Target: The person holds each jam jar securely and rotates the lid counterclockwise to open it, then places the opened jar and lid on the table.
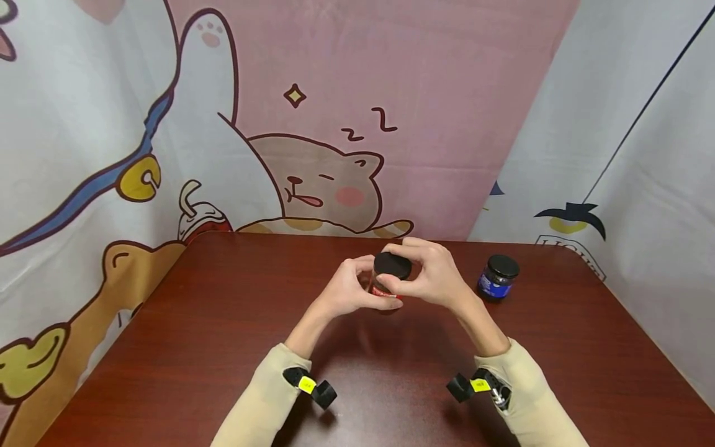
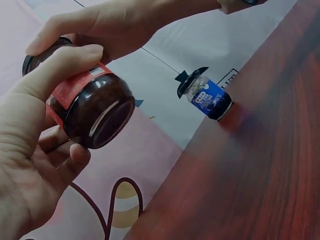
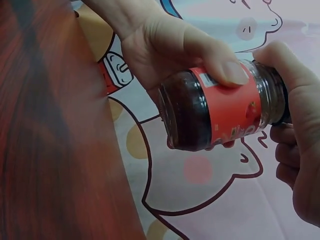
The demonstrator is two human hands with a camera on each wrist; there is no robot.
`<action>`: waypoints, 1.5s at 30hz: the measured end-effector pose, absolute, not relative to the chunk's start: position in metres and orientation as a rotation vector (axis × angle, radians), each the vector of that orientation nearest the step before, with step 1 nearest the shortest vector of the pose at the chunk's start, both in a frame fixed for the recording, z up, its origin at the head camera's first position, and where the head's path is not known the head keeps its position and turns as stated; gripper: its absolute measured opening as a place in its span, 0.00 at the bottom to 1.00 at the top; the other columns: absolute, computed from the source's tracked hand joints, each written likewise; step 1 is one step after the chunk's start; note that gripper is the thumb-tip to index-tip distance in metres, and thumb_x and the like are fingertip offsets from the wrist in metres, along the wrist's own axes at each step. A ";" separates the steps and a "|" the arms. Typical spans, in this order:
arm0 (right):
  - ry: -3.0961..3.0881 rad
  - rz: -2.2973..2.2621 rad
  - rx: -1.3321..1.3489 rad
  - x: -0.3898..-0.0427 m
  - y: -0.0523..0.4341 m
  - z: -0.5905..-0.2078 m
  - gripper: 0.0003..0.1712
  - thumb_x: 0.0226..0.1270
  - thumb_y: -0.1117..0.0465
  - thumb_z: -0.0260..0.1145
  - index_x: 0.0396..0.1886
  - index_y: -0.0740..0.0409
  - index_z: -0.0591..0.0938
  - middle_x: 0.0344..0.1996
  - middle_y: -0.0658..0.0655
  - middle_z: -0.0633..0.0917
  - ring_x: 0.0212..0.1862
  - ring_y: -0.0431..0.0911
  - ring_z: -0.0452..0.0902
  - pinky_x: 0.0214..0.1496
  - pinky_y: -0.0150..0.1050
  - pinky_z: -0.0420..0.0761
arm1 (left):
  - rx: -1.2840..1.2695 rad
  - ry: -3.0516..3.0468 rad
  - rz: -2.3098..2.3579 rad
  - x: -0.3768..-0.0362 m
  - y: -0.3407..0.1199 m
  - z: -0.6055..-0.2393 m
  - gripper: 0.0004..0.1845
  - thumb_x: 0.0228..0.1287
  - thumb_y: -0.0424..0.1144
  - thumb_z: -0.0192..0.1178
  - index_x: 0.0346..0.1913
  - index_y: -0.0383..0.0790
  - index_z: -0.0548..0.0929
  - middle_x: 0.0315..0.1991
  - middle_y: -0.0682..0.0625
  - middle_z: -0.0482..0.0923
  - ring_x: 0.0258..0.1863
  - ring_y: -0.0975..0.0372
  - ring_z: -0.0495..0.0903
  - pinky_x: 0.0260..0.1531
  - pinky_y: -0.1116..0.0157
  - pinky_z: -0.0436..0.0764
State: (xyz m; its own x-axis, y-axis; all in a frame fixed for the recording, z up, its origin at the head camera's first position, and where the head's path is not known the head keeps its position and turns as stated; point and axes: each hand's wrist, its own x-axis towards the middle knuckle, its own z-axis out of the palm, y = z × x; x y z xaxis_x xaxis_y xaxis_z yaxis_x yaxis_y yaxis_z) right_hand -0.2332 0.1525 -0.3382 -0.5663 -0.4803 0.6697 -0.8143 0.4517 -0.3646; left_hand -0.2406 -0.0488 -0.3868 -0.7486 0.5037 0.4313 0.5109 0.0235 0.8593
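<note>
Both hands' grip holds red-labelled jar (image 1: 385,287) above mid-table (image 1: 223,347).

Dark red wooden table (image 1: 223,347); blue-labelled jar (image 1: 498,277) standing on it.

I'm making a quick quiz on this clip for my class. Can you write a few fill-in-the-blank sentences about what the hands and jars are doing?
1. The left hand grips the jar by its ____ label.
2. The right hand grips the jar's black ____.
3. The second jar, with a ____ label, stands on the table.

Missing words: red; lid; blue
</note>
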 end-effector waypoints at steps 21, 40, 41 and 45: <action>-2.422 0.894 1.156 -0.227 0.153 -0.333 0.26 0.59 0.55 0.66 0.60 0.45 0.83 0.33 0.46 0.71 0.33 0.41 0.67 0.31 0.37 0.69 | -1.105 -2.276 -1.834 -0.242 -0.056 -0.385 0.18 0.45 0.33 0.81 0.41 0.41 0.87 0.33 0.54 0.81 0.27 0.64 0.72 0.26 0.67 0.71; -2.445 1.012 0.912 -0.228 0.156 -0.337 0.29 0.62 0.46 0.74 0.58 0.50 0.75 0.32 0.49 0.74 0.34 0.41 0.68 0.32 0.38 0.66 | -0.863 -2.312 -1.340 -0.241 -0.053 -0.380 0.18 0.41 0.47 0.83 0.36 0.47 0.88 0.28 0.56 0.72 0.28 0.64 0.69 0.24 0.66 0.70; -2.446 1.008 0.904 -0.228 0.156 -0.338 0.29 0.61 0.46 0.74 0.57 0.51 0.75 0.31 0.50 0.73 0.33 0.42 0.68 0.31 0.38 0.66 | -0.837 -2.320 -1.299 -0.240 -0.053 -0.380 0.19 0.41 0.48 0.83 0.36 0.46 0.88 0.28 0.56 0.71 0.28 0.64 0.69 0.24 0.66 0.70; -2.454 1.003 0.885 -0.229 0.156 -0.339 0.28 0.61 0.46 0.75 0.55 0.53 0.75 0.29 0.50 0.73 0.30 0.42 0.67 0.30 0.38 0.66 | -0.735 -2.383 -1.122 -0.234 -0.050 -0.377 0.21 0.42 0.51 0.81 0.37 0.45 0.87 0.29 0.56 0.70 0.29 0.65 0.70 0.26 0.66 0.73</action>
State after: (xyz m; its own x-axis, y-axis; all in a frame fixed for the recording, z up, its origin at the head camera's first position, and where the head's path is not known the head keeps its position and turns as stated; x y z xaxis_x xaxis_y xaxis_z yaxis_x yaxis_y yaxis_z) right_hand -0.2290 0.1564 -0.3393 -0.7459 -0.4179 0.5186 -0.6615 0.5552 -0.5041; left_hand -0.2337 -0.0503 -0.3768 -0.7798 0.2872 0.5562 0.6117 0.5382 0.5797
